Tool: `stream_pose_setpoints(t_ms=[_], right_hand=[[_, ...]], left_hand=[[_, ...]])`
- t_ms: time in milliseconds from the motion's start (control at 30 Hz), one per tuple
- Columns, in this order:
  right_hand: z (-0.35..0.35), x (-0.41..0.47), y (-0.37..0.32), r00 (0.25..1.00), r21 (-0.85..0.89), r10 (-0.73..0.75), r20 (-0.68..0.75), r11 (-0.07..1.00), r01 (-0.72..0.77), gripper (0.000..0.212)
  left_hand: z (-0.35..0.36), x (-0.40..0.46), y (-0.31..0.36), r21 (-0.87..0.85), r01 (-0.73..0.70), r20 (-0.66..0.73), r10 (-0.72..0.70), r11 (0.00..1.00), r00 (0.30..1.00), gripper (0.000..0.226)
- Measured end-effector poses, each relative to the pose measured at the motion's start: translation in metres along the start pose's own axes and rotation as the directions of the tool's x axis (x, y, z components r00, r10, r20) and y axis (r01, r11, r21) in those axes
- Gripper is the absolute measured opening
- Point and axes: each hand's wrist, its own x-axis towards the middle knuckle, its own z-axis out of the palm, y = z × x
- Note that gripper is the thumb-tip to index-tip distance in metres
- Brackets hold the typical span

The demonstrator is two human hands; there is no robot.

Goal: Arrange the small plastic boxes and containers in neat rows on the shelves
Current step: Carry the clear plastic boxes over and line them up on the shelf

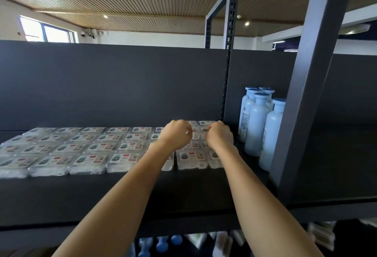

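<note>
Bright window [47, 32] glare, warped edges

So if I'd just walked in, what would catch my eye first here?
Probably the two bare arms reaching in, the left hand and right hand both curled over the back rows of clear plastic boxes. Those boxes lie in tidy rows across the dark shelf. To the right stands a cluster of pale blue bottles.

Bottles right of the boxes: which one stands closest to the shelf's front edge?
The rightmost bottle, partly cut off by the dark upright post; the other bottles stand behind it, deeper in.
</note>
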Motion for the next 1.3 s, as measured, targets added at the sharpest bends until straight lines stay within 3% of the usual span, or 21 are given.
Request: stream_pose_setpoints(t_ms=[333, 633, 800, 933, 1067, 1200, 1300], right_hand=[[0.002, 0.001, -0.005, 0.989, -0.254, -0.132, 0.063, 0.956, 0.144, 0.041], [-0.006, -0.011, -0.005, 0.982, -0.307, -0.159, 0.099, 0.934, 0.182, 0.042], [-0.014, -0.02, -0.01, 0.98, -0.185, -0.155, 0.123, 0.967, 0.176, 0.06], [-0.019, -0.028, -0.013, 0.983, -0.239, -0.134, 0.125, 0.958, 0.16, 0.052], [-0.011, -0.053, -0.04, 0.951, -0.179, -0.308, 0.032, 0.934, 0.309, 0.04], [0.008, -0.088, -0.1, 0.859, 0.004, -0.488, 0.154, 0.87, 0.494, 0.062], [0.026, -0.124, -0.153, 0.813, 0.172, -0.545, 0.206, 0.838, 0.519, 0.071]], left_hand=[[0.003, 0.004, -0.003, 0.08, -0.06, -0.017, 0.062, 0.995, 0.998, 0.023], [0.009, -0.009, 0.007, 0.087, -0.02, -0.012, 0.022, 0.996, 1.0, 0.032], [-0.008, -0.018, 0.014, 0.035, 0.031, 0.109, -0.035, 0.999, 0.993, 0.041], [-0.039, -0.038, 0.0, -0.035, 0.042, 0.075, -0.039, 0.999, 0.996, 0.049], [-0.08, -0.074, -0.038, 0.082, 0.052, 0.036, -0.055, 0.995, 0.998, 0.052], [-0.128, -0.124, -0.092, 0.161, 0.103, 0.011, -0.106, 0.982, 0.994, 0.059], [-0.166, -0.171, -0.133, 0.158, 0.144, -0.007, -0.145, 0.977, 0.989, 0.061]])
